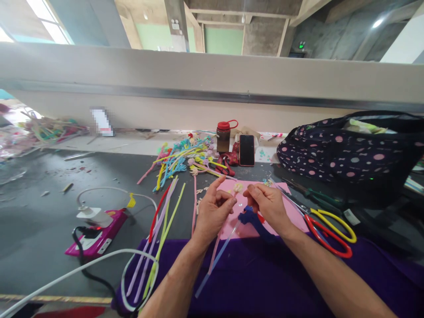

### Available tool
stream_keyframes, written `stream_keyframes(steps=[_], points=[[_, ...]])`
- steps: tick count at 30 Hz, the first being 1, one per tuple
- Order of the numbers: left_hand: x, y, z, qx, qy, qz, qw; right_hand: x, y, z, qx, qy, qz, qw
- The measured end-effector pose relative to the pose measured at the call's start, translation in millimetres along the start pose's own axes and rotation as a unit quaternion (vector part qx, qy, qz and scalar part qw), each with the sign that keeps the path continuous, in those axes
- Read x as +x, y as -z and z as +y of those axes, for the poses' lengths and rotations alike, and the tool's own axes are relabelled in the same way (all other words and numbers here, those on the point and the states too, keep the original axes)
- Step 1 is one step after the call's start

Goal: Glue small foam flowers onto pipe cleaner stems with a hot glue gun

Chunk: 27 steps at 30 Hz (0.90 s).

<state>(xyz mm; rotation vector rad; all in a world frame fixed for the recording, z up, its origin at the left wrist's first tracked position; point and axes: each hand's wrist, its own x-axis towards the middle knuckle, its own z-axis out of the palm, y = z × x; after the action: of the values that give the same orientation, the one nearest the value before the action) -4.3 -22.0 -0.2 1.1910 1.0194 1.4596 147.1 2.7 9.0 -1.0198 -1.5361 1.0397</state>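
My left hand pinches a pink pipe cleaner. A small cream-coloured flower tops this stem, just past my fingertips. Close to the flower on its right is my right hand, thumb and fingers pressed together; whatever they hold, if anything, is too small to make out. Below the right hand lies a blue hot glue gun, partly over a pink sheet. From its back a translucent glue stick reaches over the purple cloth towards me.
Scissors with red and yellow handles lie right. Loose pipe cleaners and a magenta power strip with cables are left. Behind are a pile of coloured stems, a red-capped bottle, a phone and a dark patterned bag.
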Motion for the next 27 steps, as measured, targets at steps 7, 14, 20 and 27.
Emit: stream_keyframes(steps=[7,14,20,27], points=[[3.6,6.1,2.5,-0.099,0.067,-0.006,0.993,0.0,-0.2,1.3,-0.01,0.003,0.002,1.0],[3.0,10.5,10.3,-0.215,0.171,-0.041,0.961,-0.1,-4.6,0.1,0.028,-0.003,-0.012,1.0],[3.4,9.0,10.9,-0.226,0.18,-0.051,0.956,0.1,-2.7,-8.0,0.054,-0.006,-0.024,0.998],[4.6,11.3,8.4,-0.253,0.187,-0.042,0.948,2.8,-4.7,-0.4,0.109,-0.059,-0.04,0.992]])
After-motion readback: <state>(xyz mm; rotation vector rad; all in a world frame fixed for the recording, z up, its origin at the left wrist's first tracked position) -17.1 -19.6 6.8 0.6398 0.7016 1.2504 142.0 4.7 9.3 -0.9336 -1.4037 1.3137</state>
